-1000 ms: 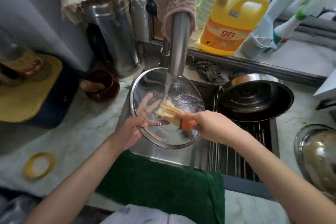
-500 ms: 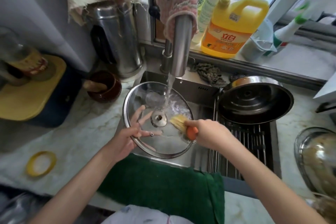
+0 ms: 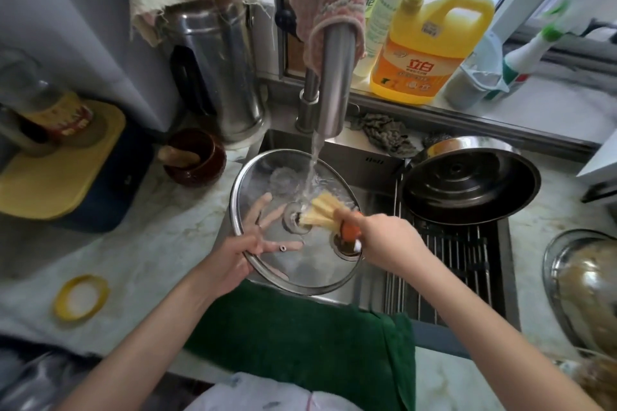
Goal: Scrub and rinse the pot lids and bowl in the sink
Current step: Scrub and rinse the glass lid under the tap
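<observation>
Head view, near to far: a green towel (image 3: 300, 337) lies over the sink's front edge at six o'clock. Just beyond, the left hand (image 3: 233, 260) is spread wide under the glass pot lid (image 3: 267, 183), fingers showing through the glass, propping it tilted over the sink (image 3: 377, 160). At three o'clock of the lid, the right hand (image 3: 387, 243) is closed around the orange-handled scrub brush (image 3: 324, 210), its bristles pressed near the lid's centre fitting, right under the faucet stream (image 3: 312, 170). A steel lid (image 3: 467, 183) waits on the drain rack at two o'clock; detergent (image 3: 420, 50) stands at one o'clock. To do this well, I'd work the bristles around the fitting and rim, keeping the tilt so water runs off.
</observation>
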